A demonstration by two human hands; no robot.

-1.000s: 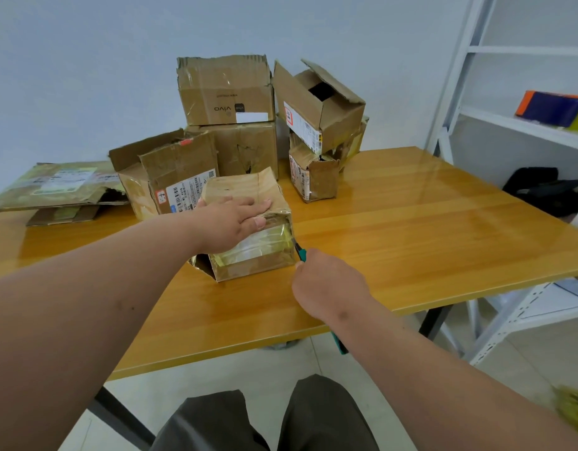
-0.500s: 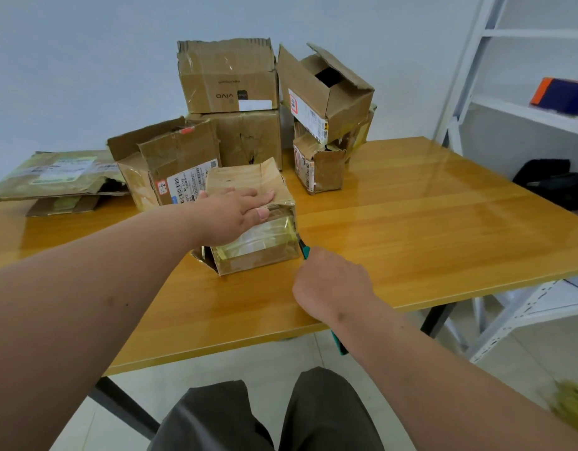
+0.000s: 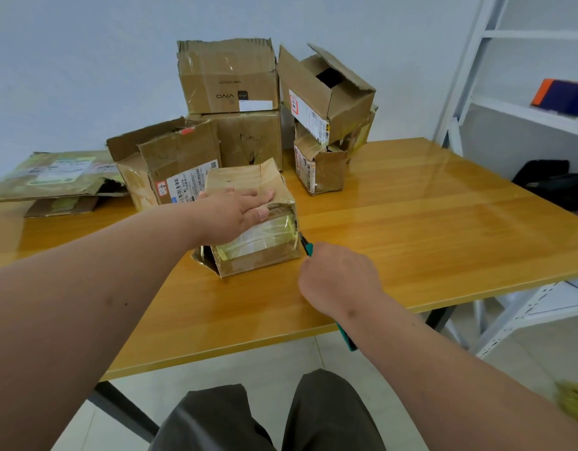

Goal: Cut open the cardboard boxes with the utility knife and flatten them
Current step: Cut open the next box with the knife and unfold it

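Note:
A small taped cardboard box [image 3: 258, 252] lies on the wooden table [image 3: 411, 229] in front of me. My left hand [image 3: 239, 211] rests flat on its top with fingers straight, pressing it down. My right hand [image 3: 338, 276] grips a teal utility knife [image 3: 306, 247]. The knife's tip meets the box's right front corner. Most of the handle is hidden inside my fist, and its tail shows below my wrist.
A stack of several opened cardboard boxes [image 3: 229, 79] stands at the back of the table. Flattened cardboard [image 3: 53, 174] lies at the far left. A white metal shelf [image 3: 525, 118] stands to the right of the table. My knees show below the table's front edge.
The view has tilted slightly. My left hand stays pressed on the box and my right hand holds the knife at the same corner, with barely any movement.

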